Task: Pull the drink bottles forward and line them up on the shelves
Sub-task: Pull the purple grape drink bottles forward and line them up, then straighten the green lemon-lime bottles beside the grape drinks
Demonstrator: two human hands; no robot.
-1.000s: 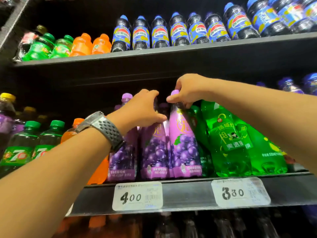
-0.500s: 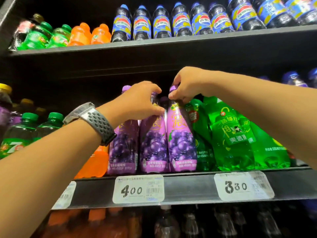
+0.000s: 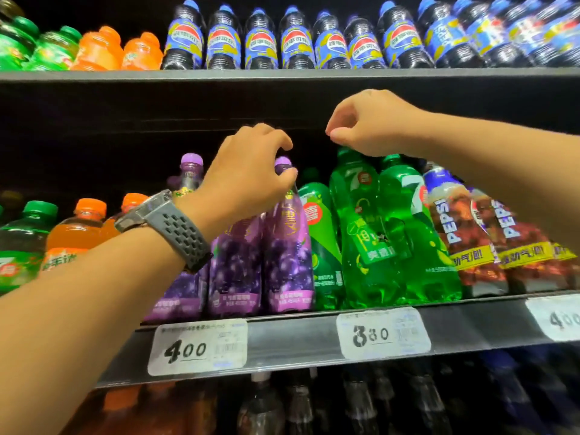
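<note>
1. Purple plastic grape-drink bottles (image 3: pixel 288 246) already stand at the grey metal shelf's front edge (image 3: pixel 292 337); your left hand (image 3: pixel 251 174) pinches one's neck.
2. Your right hand (image 3: pixel 367 124), curled and empty, hovers over the green plastic bottles (image 3: pixel 370 233); they look next.

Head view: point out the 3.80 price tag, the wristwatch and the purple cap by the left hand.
3.80 price tag (image 3: pixel 383 332): head view, label's middle.
wristwatch (image 3: pixel 142 211): head view, its case.
purple cap (image 3: pixel 282 161): head view, cap's top.

Three purple grape bottles (image 3: pixel 290 243), three green bottles (image 3: pixel 370 233), three price tags (image 3: pixel 201 346), two hands (image 3: pixel 251 171).
</note>
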